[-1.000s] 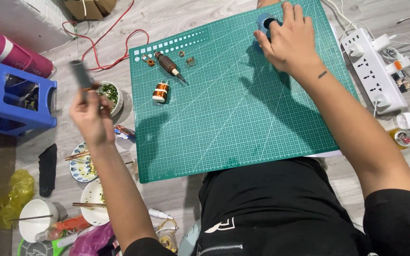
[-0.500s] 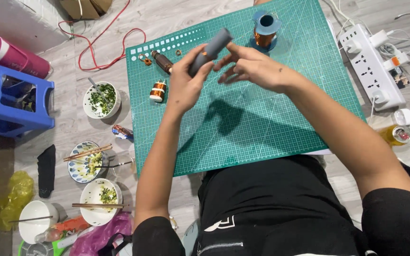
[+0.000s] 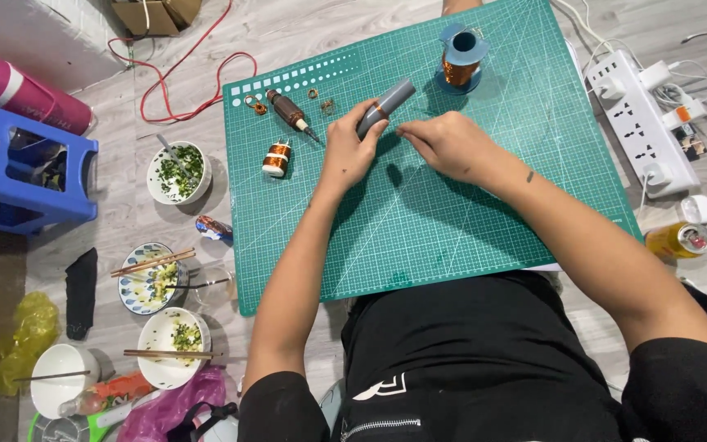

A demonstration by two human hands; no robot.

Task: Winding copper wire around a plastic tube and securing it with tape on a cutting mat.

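Left hand (image 3: 345, 151) is gripping the grey tube (image 3: 386, 106) tilted over the mat (image 3: 452, 221), steadying it while right hand (image 3: 443, 143) is pinching copper wire (image 3: 379, 109) at its middle.

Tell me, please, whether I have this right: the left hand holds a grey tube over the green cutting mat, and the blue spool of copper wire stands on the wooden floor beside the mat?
Not quite. The head view shows the blue spool of copper wire standing on the green cutting mat itself, near its far edge. The left hand does hold the grey tube.
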